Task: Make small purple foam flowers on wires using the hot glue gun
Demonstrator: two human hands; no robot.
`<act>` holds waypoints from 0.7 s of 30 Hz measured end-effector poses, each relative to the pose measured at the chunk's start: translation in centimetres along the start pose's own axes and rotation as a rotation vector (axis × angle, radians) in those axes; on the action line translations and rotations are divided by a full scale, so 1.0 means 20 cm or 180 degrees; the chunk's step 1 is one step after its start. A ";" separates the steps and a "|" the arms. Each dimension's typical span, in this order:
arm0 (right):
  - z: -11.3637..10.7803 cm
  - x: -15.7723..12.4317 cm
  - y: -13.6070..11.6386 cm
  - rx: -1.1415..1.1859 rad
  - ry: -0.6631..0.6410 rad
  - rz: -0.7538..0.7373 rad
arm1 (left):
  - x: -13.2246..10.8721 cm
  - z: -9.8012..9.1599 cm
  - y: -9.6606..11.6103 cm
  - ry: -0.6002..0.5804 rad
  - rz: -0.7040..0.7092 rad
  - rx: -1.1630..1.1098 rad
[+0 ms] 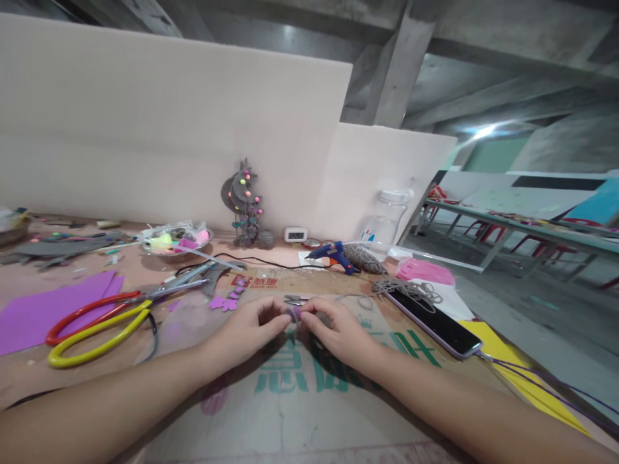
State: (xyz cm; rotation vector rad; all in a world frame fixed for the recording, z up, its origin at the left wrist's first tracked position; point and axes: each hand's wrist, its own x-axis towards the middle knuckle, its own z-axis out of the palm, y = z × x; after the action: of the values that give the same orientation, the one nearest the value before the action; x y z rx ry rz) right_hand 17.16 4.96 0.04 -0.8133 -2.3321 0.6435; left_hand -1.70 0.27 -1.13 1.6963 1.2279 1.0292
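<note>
Between my two hands, over the printed cardboard [309,412], is a small purple piece with grey yarn on it [293,314]. My left hand [258,322] pinches it from the left, thumb against forefinger. From the other side my right hand [331,328] pinches it too; the fingertips cover most of the piece. Just behind the fingers lies a small metal tool [296,299], partly hidden. Purple flower-shaped cutouts [225,303] and a grey crescent [216,280] rest beyond my left hand.
Scissors with red and yellow handles [99,325] and purple sheets [58,306] lie left. At the back stand a decorated grey moon [243,203], a small clock [296,234] and a plastic jug [387,222]. A blue glue gun [336,256] and phone [435,325] are to the right.
</note>
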 end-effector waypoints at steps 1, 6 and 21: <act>0.00 0.00 0.00 0.0001 -0.0002 -0.0006 | 0.00 0.00 0.00 0.0002 0.0012 -0.0017; 0.01 0.01 0.00 -0.0037 -0.0018 0.0034 | 0.00 -0.01 0.00 -0.0088 0.0046 -0.0201; 0.01 0.00 0.00 0.0182 -0.0045 0.0125 | 0.00 -0.01 -0.03 0.0070 0.0055 -0.0004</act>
State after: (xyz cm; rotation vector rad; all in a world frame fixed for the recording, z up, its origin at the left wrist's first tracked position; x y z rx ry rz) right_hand 17.10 4.90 -0.05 -0.8327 -2.3046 0.7317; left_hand -2.15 0.42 -1.56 1.7014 1.2283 1.0611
